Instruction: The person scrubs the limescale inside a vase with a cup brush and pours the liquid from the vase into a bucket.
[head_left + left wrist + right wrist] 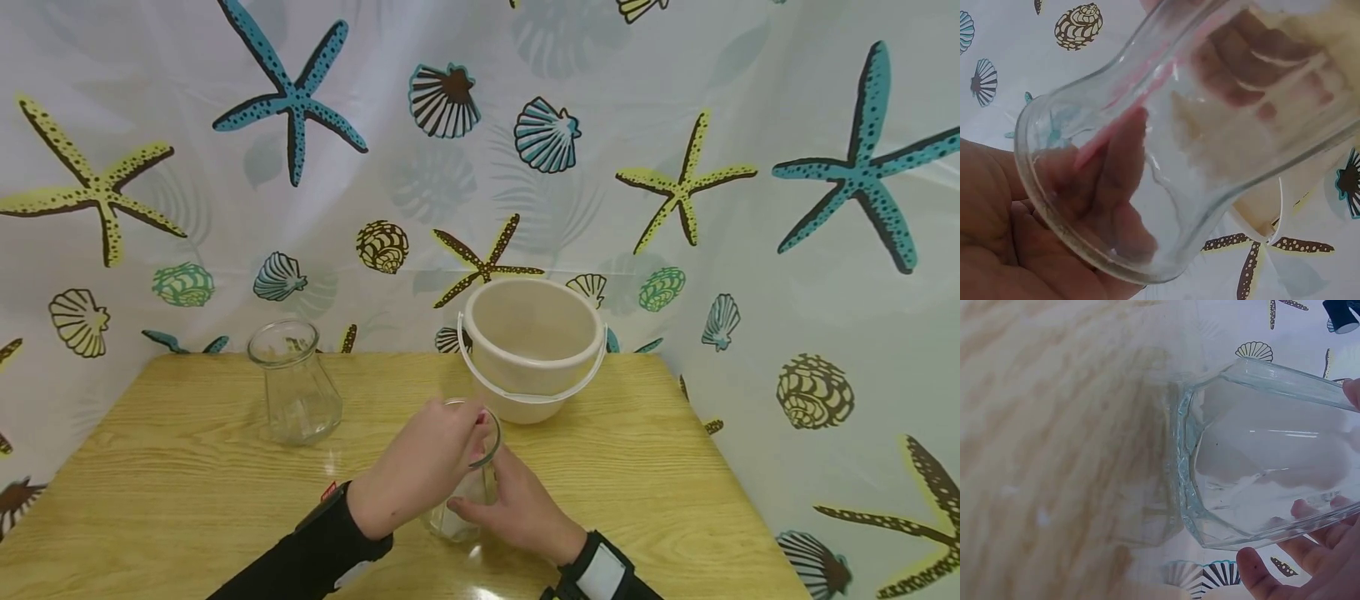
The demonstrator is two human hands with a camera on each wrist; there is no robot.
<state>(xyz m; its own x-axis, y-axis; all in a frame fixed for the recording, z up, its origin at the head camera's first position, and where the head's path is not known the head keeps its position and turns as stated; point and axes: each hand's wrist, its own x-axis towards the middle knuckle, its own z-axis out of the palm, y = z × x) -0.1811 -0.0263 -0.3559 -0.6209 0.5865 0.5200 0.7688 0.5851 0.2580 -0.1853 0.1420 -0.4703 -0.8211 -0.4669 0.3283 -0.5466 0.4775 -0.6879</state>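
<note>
Between my two hands a clear glass vase [448, 527] with a flared mouth stands near the front of the table, its faceted base [1190, 469] low by the tabletop in the right wrist view. My left hand [423, 458] is over the mouth, fingers inside the rim, pinching a slim pink stick-like thing [1109, 134] that runs down into the glass; its exact kind I cannot tell. With thumb and fingers spread round the vase's side, my right hand [525, 508] grips it below the rim.
A second clear glass vase [300, 404] stands at the back left of the wooden table [187, 500]. Behind my hands, a cream bucket [517, 375] with a white handle stands near the back edge. A sheet [480, 183] printed with starfish and shells hangs behind the table.
</note>
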